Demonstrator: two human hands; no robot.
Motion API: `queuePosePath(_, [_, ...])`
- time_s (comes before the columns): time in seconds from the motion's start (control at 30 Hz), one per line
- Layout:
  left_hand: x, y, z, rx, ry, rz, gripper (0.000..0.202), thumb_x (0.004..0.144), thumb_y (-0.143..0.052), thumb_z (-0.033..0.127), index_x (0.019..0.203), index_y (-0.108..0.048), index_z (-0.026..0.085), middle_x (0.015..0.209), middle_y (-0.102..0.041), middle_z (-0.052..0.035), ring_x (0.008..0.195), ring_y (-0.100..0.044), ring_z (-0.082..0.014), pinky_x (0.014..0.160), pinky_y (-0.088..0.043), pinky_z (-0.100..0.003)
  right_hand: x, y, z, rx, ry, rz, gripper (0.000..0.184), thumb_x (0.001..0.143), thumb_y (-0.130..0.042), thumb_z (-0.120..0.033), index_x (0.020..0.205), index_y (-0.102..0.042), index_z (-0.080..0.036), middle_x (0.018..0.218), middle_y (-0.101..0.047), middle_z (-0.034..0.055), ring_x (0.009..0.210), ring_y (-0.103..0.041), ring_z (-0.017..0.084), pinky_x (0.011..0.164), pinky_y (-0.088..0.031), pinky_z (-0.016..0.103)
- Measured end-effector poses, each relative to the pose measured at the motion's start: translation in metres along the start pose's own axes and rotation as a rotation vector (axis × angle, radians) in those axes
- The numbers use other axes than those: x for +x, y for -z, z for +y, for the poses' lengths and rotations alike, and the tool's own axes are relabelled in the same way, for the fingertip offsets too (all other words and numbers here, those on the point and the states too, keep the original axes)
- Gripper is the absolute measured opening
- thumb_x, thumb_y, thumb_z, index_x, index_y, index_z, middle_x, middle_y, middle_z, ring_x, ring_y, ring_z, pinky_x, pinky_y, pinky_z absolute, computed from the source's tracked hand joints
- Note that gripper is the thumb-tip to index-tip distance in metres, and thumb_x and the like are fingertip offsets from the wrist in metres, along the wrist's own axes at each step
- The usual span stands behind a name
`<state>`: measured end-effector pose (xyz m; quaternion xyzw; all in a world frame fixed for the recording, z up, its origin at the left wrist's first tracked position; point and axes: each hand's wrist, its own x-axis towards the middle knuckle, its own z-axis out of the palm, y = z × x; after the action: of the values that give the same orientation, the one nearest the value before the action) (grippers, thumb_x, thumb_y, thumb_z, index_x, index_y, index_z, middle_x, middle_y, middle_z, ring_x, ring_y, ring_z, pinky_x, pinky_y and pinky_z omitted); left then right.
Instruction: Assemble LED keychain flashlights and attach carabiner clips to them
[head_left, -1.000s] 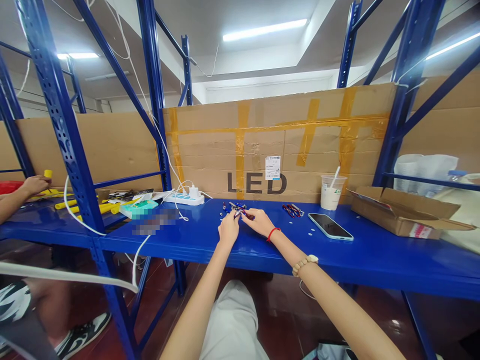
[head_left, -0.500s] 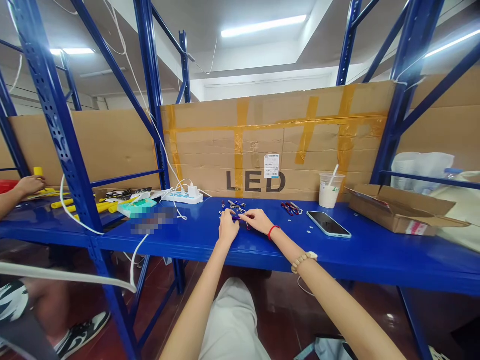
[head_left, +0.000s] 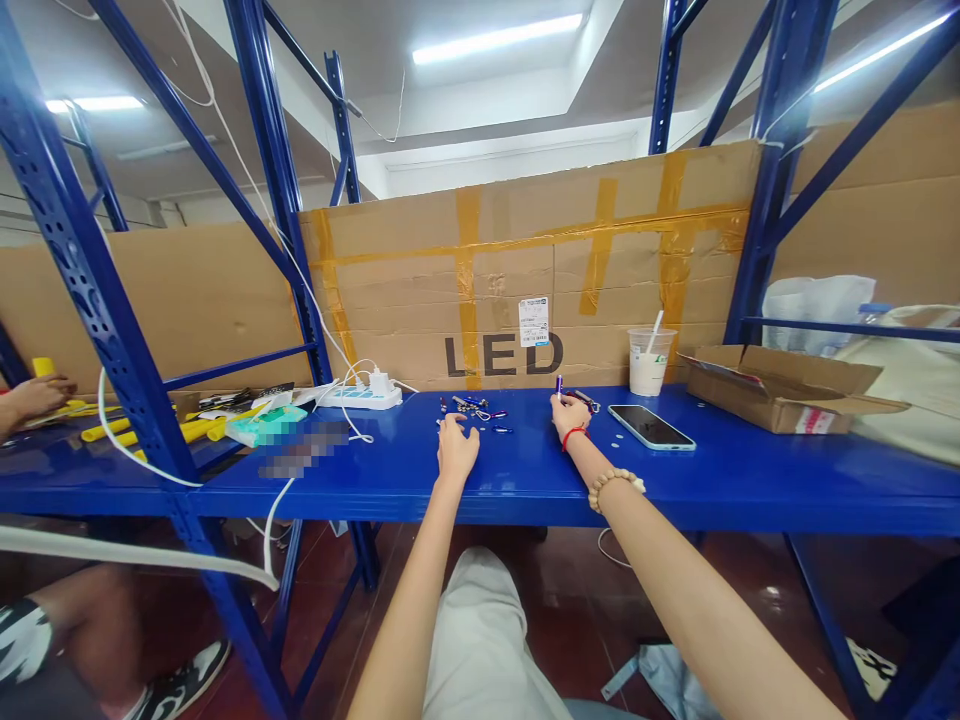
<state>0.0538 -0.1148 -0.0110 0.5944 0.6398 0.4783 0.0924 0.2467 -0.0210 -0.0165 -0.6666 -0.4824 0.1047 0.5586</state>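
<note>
My right hand (head_left: 571,416) holds a small shiny purple cylinder (head_left: 559,384) upright between its fingers, beside a group of small red and metal pieces with clips (head_left: 585,401) that it partly hides. My left hand (head_left: 456,447) rests low over the blue shelf top, fingers apart, with nothing visible in it. Just beyond its fingertips lies a loose pile of small blue and silver pieces with metal clips (head_left: 472,405). A short dark blue piece (head_left: 502,430) lies by itself to the right of that hand.
A phone (head_left: 651,427), a cup with a straw (head_left: 649,362) and an open cardboard box (head_left: 780,390) stand to the right. At the left are a power strip (head_left: 360,396), a teal packet (head_left: 266,425) and yellow tubes (head_left: 172,435). Another person's hand (head_left: 37,398) is at far left.
My right hand has moved right, away from my left hand, carrying the purple cylinder and turning it upright. My left hand has let go and its fingers have spread. The view has shifted slightly.
</note>
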Motion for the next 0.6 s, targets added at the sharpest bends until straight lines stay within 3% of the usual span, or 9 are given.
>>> queuePosePath(0.4, [-0.001, 0.0, -0.004, -0.04, -0.015, -0.027, 0.021, 0.08, -0.047, 0.019, 0.101, -0.044, 0.018, 0.087, -0.058, -0.0052, 0.088, -0.057, -0.0188, 0.075, -0.044, -0.031, 0.011, 0.002, 0.002, -0.198, -0.113, -0.162, 0.027, 0.087, -0.051, -0.03, 0.11, -0.054, -0.015, 0.112, -0.055, 0.0078, 0.095, -0.056, 0.018, 0.081, -0.048, 0.039])
queuePosePath(0.6, [0.0, -0.002, -0.005, -0.048, 0.002, -0.052, 0.021, 0.08, -0.047, 0.02, 0.101, -0.044, 0.018, 0.087, -0.058, -0.005, 0.086, -0.057, -0.0187, 0.076, -0.044, -0.032, 0.014, 0.003, 0.009, -0.18, -0.148, -0.219, 0.027, 0.088, -0.049, -0.031, 0.109, -0.054, -0.015, 0.108, -0.056, 0.0073, 0.09, -0.057, 0.017, 0.077, -0.049, 0.036])
